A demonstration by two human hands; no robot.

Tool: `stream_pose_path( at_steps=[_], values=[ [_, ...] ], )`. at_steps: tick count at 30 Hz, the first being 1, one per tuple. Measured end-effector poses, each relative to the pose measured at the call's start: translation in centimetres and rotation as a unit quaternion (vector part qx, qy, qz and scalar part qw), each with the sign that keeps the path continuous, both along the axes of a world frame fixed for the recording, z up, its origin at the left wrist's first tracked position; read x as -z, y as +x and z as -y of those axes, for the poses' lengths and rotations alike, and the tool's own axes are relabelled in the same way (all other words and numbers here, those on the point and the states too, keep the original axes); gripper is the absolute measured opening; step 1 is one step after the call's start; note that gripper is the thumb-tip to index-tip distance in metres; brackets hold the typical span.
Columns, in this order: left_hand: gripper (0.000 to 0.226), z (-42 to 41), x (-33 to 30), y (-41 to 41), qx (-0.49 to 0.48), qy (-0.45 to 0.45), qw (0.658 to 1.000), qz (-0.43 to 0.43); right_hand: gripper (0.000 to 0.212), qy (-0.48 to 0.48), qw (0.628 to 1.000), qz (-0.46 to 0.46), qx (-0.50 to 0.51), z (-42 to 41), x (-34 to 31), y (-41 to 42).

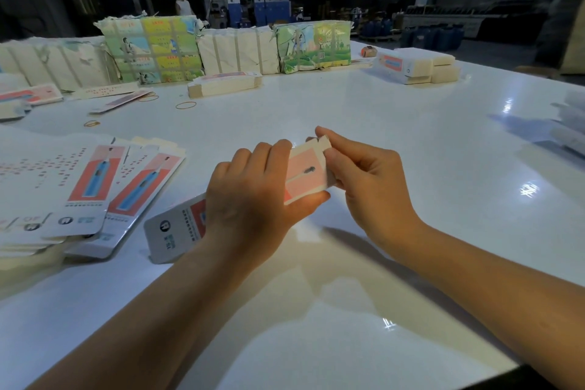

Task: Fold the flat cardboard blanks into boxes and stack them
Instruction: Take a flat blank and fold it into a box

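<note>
No wording legible anywhere. Flat white-and-red cardboard blanks (91, 180) at left carry rows of small red print, grey lines under blue toothbrush picture, round dark logos near lower edge: all too blurred to read. White-and-pink cardboard box (305, 172) held in both hands shows round logo and small vertical print on near end, unreadable. Colourful wrapped paper bundle (152, 49) at far side bears red characters on yellow panels, too small to make out. Reflected marks on glossy white table (380, 111) unreadable.
</note>
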State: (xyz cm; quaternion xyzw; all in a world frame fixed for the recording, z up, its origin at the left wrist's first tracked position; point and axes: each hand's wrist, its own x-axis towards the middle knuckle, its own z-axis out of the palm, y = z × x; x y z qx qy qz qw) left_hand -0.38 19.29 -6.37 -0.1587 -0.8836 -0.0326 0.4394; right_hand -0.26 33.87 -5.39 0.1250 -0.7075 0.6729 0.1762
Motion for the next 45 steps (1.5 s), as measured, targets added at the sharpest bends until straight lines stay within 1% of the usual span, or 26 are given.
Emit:
stream_pose_path(
  at_steps=[4, 7, 9, 12, 16, 20, 22, 24, 27, 28, 30, 31, 34, 38, 40, 43, 45],
  values=[
    [0.071, 0.0, 0.0, -0.1, -0.03, -0.04, 0.999, 0.004, 0.037, 0.044, 0.999, -0.004, 0.011, 0.1, 0.5, -0.3],
    [0.075, -0.4, -0.2, 0.3, -0.033, -0.036, 0.999, 0.003, 0.035, 0.112, 0.992, -0.046, 0.039, 0.3, 0.7, -0.1],
    [0.079, -0.6, -0.3, 0.5, -0.018, -0.016, 1.0, 0.004, 0.036, 0.165, 0.98, -0.091, 0.061, 0.4, 0.9, 0.3],
    [0.08, -0.7, -0.3, 0.8, -0.008, -0.005, 1.0, 0.008, 0.045, 0.244, 0.957, -0.138, 0.072, 0.3, 0.7, 0.6],
    [0.072, -0.7, -0.4, 1.2, -0.024, -0.018, 1.0, 0.01, 0.049, 0.3, 0.94, -0.148, 0.068, 0.3, 0.6, 0.8],
    [0.078, -0.9, -0.2, 1.4, -0.04, -0.061, 0.997, -0.006, 0.049, 0.369, 0.911, -0.165, 0.077, 0.2, 0.6, 0.8],
    [0.078, -1.1, -0.2, 1.4, -0.039, -0.066, 0.997, -0.013, 0.047, 0.361, 0.917, -0.156, 0.072, 0.1, 0.8, 0.5],
    [0.076, -1.2, -0.3, 1.4, -0.048, -0.062, 0.997, -0.014, 0.041, 0.322, 0.937, -0.121, 0.057, 0.4, 1.0, 0.5],
    [0.069, -1.0, -0.6, 1.2, -0.065, -0.046, 0.997, -0.005, 0.038, 0.217, 0.975, -0.039, 0.018, 0.6, 0.9, 0.2],
    [0.066, -0.8, -0.8, 1.1, -0.07, -0.037, 0.997, 0.005, 0.032, 0.189, 0.982, -0.02, 0.009, 0.6, 0.9, 0.1],
    [0.064, -0.5, -1.0, 1.0, -0.079, -0.018, 0.996, 0.025, 0.018, 0.154, 0.988, -0.01, 0.001, 0.6, 0.8, 0.0],
    [0.064, -0.4, -1.0, 1.0, -0.082, -0.014, 0.996, 0.034, 0.018, 0.15, 0.989, -0.019, 0.004, 0.5, 0.9, 0.0],
    [0.062, -0.4, -1.1, 1.2, -0.085, -0.015, 0.995, 0.052, 0.022, 0.202, 0.976, -0.081, 0.025, 0.5, 0.9, 0.4],
    [0.061, -0.6, -1.1, 1.3, -0.094, -0.028, 0.994, 0.048, 0.032, 0.32, 0.929, -0.175, 0.07, 0.2, 1.2, 0.1],
    [0.063, -0.7, -1.1, 1.3, -0.083, -0.035, 0.994, 0.054, 0.033, 0.339, 0.918, -0.19, 0.072, 0.0, 1.1, 0.1],
    [0.063, -0.2, -1.2, 1.2, -0.074, -0.025, 0.994, 0.07, 0.025, 0.335, 0.925, -0.172, 0.045, 0.1, 1.2, 0.4],
    [0.06, 0.8, -1.1, 0.8, -0.066, -0.035, 0.994, 0.085, 0.022, 0.294, 0.947, -0.129, 0.007, 0.1, 1.2, 0.2]
  ],
)
